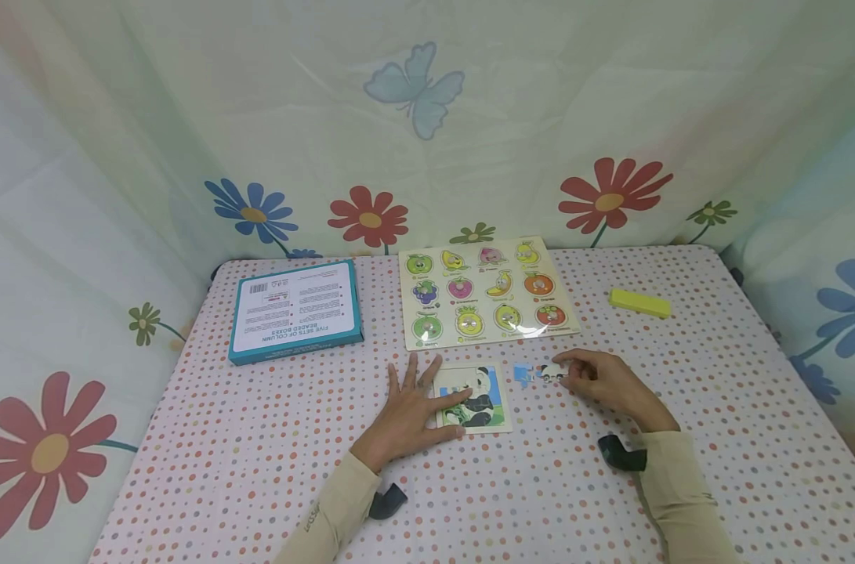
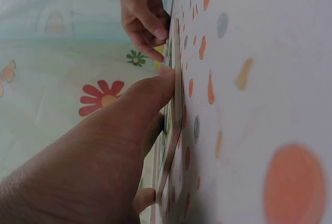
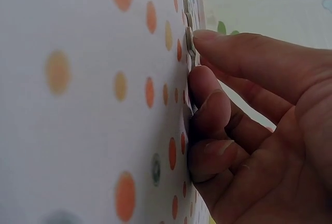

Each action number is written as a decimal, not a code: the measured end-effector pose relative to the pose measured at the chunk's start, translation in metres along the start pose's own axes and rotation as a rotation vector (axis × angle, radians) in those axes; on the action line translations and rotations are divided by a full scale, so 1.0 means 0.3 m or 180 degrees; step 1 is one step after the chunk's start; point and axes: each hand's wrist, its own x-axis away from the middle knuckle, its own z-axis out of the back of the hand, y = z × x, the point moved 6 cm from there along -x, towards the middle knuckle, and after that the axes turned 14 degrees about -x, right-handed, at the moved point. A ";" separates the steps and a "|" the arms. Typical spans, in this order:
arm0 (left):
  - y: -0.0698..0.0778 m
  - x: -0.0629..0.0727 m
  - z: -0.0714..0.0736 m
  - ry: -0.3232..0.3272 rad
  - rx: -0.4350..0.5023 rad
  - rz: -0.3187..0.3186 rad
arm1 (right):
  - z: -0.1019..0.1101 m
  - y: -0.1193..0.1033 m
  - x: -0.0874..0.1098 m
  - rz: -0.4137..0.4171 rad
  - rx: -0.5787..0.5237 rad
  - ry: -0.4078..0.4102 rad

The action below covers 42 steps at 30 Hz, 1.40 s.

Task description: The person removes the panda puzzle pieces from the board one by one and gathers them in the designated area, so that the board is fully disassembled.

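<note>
Mid-table, toward the near side of a fruit board (image 1: 481, 294), lies a panda puzzle (image 1: 482, 405) in a thin, square, pale wooden frame. Picture upright to the wearer: black-and-white panda, blue strip at right, green along the bottom, leafy green at lower left; upper-left area pale, wood-coloured. Left hand (image 1: 411, 415) has fingers spread, index lying across the picture, thumb on the near edge. Just right of the frame, two loose jigsaw pieces lie flat on the dotted cloth (image 1: 512, 486): a mostly blue piece (image 1: 523, 374) and a black-and-white piece (image 1: 550, 374), close together. Right hand (image 1: 606, 381), fingers bent, has its fingertips at the black-and-white one; cannot tell whether it is pinched. Teal-edged box (image 1: 296, 305) far left, yellow block (image 1: 640, 303) far right.
</note>
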 end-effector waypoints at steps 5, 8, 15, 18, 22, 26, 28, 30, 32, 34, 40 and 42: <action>-0.003 0.000 -0.005 -0.0021 -0.0006 0.0008 | 0.001 0.002 0.000 -0.0019 -0.0009 -0.0014; -0.002 0.000 -0.005 -0.0033 0.0016 0.0010 | 0.001 0.004 -0.001 -0.0053 -0.0018 -0.0024; -0.001 -0.001 0.000 -0.0032 0.0044 0.0012 | 0.007 0.012 -0.009 -0.0166 -0.0029 -0.0039; -0.002 -0.002 -0.002 -0.0040 0.0047 0.0015 | 0.011 0.006 -0.010 -0.0135 -0.0050 -0.0018; -0.002 -0.001 -0.004 -0.0041 0.0042 0.0016 | 0.014 -0.018 -0.011 0.0018 -0.0081 0.0061; -0.001 -0.001 -0.002 -0.0035 0.0049 0.0024 | 0.005 -0.057 -0.023 0.0237 -0.0149 0.0122; -0.001 -0.001 -0.003 -0.0041 0.0047 0.0029 | -0.006 -0.076 -0.033 0.0315 -0.0206 0.0149; -0.001 0.000 -0.004 -0.0047 0.0049 0.0033 | -0.023 -0.095 -0.043 0.0369 -0.0256 0.0159; 0.000 0.001 -0.004 -0.0047 0.0037 0.0024 | -0.043 -0.113 -0.053 0.0401 -0.0319 0.0133; 0.000 0.001 -0.004 -0.0039 0.0024 0.0011 | -0.068 -0.128 -0.063 0.0447 -0.0348 0.0068; -0.002 -0.002 -0.005 -0.0041 -0.0024 0.0001 | -0.139 -0.178 -0.090 0.0723 -0.0429 -0.0157; -0.004 -0.004 -0.005 -0.0050 -0.0043 0.0003 | -0.162 -0.189 -0.097 0.0790 -0.0398 -0.0217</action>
